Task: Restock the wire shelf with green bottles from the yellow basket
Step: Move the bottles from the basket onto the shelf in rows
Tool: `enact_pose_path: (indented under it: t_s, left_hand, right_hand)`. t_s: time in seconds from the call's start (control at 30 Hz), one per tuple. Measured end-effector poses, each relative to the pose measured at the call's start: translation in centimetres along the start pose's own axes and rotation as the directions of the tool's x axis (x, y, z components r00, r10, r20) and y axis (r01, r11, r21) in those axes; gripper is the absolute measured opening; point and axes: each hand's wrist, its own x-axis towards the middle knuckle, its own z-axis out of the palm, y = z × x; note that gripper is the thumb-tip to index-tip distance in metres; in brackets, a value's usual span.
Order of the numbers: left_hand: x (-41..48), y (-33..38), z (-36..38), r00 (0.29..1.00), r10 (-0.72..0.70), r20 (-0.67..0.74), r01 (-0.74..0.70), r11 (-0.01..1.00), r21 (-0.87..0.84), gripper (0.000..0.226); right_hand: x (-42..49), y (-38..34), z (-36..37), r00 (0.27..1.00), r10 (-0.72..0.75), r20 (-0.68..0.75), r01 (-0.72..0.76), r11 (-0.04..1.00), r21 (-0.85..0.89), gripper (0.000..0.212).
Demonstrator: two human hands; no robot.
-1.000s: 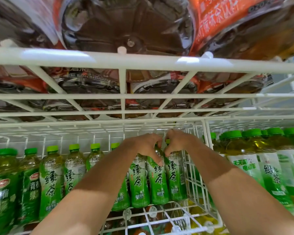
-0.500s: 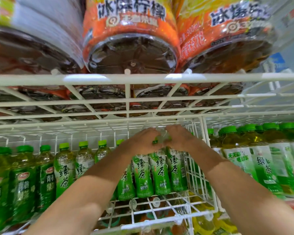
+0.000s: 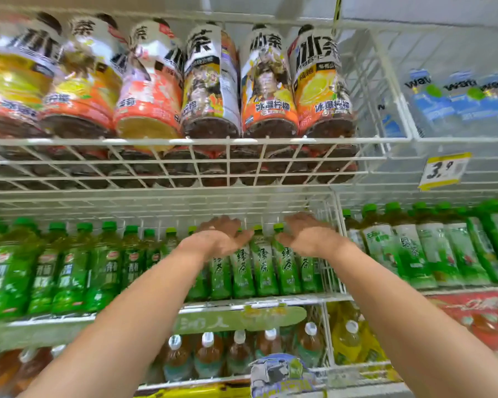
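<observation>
With the green bottles [image 3: 263, 265] standing on the wire shelf [image 3: 270, 298], the left hand [image 3: 219, 239] and right hand [image 3: 308, 237] hover relaxed and empty at their caps, so placing seems finished and fetching more from the unseen yellow basket likely follows.

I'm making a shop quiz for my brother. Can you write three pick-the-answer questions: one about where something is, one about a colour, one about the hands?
1. Where do the orange-labelled bottles stand? A) above the green bottles B) below them C) on the floor
2. What colour are the green bottles' caps? A) white B) green C) red
3. How are the left hand and right hand? A) open beside the bottle tops B) clenched fists C) each lifting a bottle
Answers: 1 A, they sit on the upper wire shelf; 2 B, every cap in that row is green; 3 A, the fingers are uncurled, no bottle lifted.
</observation>
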Motion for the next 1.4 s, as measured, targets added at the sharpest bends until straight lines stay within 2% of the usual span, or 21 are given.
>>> enact_pose_path:
  t_s: [0.03, 0.07, 0.1, 0.17, 0.27, 0.4, 0.67, 0.77, 1.07, 1.23, 1.4]
  left_hand:
    - [-1.9, -0.7, -0.4, 0.999, 0.014, -0.037, -0.012, 0.999, 0.050, 0.078]
    - [-3.4, -1.1, -0.7, 0.997, -0.083, 0.003, 0.083, 0.995, -0.055, 0.076]
    - [-4.7, -1.7, -1.0, 0.994, -0.113, 0.005, 0.113, 0.984, -0.138, 0.073]
    - [-7.2, -3.0, -1.7, 0.998, -0.061, -0.006, 0.061, 0.998, 0.002, 0.069]
    - [-11.3, -6.0, -2.7, 0.997, -0.067, -0.042, 0.072, 0.989, 0.132, 0.069]
    - [-16.7, -11.5, -3.5, 0.980, -0.185, -0.074, 0.194, 0.970, 0.146, 0.072]
    - [-24.3, -17.6, -2.3, 0.927, -0.375, -0.026, 0.374, 0.913, 0.164, 0.074]
    - [-24.7, -17.7, -0.8, 0.929, -0.370, -0.010, 0.367, 0.918, 0.151, 0.074]
    - [-24.4, -12.8, 6.2, 0.982, -0.175, 0.063, 0.172, 0.983, 0.057, 0.066]
    - [-24.6, -11.6, 13.1, 0.978, -0.136, 0.160, 0.135, 0.991, 0.016, 0.063]
    - [-25.1, -12.1, 20.6, 0.941, -0.144, 0.308, 0.152, 0.988, -0.003, 0.066]
  right_hand:
    - [-1.1, -1.0, -0.3, 1.000, -0.025, -0.002, 0.025, 1.000, -0.004, 0.068]
    - [-2.1, -2.1, -0.5, 0.999, -0.041, 0.000, 0.041, 0.999, -0.005, 0.062]
    - [-3.0, -3.3, -0.7, 0.999, -0.048, 0.003, 0.048, 0.999, -0.006, 0.057]
    - [-4.3, -5.9, -0.9, 0.999, -0.044, -0.002, 0.044, 0.999, -0.010, 0.052]
    - [-5.3, -10.3, -0.7, 0.997, -0.072, -0.008, 0.072, 0.997, -0.035, 0.063]
    - [-5.3, -16.7, 0.5, 0.980, -0.199, -0.012, 0.199, 0.980, -0.030, 0.074]
    - [-7.3, -27.2, 5.4, 0.904, -0.427, -0.013, 0.427, 0.904, 0.035, 0.075]
    - [-8.0, -27.7, 6.9, 0.899, -0.438, -0.004, 0.438, 0.898, 0.043, 0.076]
    - [-12.1, -22.5, 12.5, 0.926, -0.377, 0.020, 0.374, 0.922, 0.101, 0.061]
    - [-13.8, -19.7, 18.9, 0.943, -0.301, 0.142, 0.283, 0.950, 0.130, 0.063]
    - [-14.6, -18.8, 26.6, 0.924, -0.250, 0.290, 0.213, 0.965, 0.155, 0.064]
